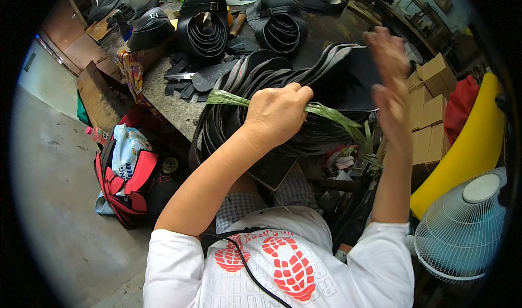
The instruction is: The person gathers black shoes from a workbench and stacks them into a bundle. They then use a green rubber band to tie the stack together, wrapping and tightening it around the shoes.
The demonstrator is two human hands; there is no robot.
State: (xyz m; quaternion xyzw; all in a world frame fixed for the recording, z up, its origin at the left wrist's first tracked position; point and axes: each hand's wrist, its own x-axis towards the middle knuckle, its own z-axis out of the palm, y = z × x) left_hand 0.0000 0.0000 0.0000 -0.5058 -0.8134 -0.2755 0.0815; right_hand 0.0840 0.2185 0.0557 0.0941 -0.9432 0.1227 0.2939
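Note:
A thick stack of black flat sole-shaped pieces (283,77) rests on its edge at the near side of the worktable (168,104), just above my lap. A green raffia-like strip (228,97) runs across the stack. My left hand (277,115) is closed around this strip on top of the stack. My right hand (389,82) is raised at the stack's right end, fingers spread and blurred, with nothing visibly in it. The strip's loose end (361,136) hangs down on the right below it.
Bundles of black strips (205,28) (280,25) stand further back on the table, with loose black pieces (187,79) beside them. A red bag (128,180) sits on the floor at left. Cardboard boxes (429,112), a yellow chair (473,145) and a fan (465,229) are at right.

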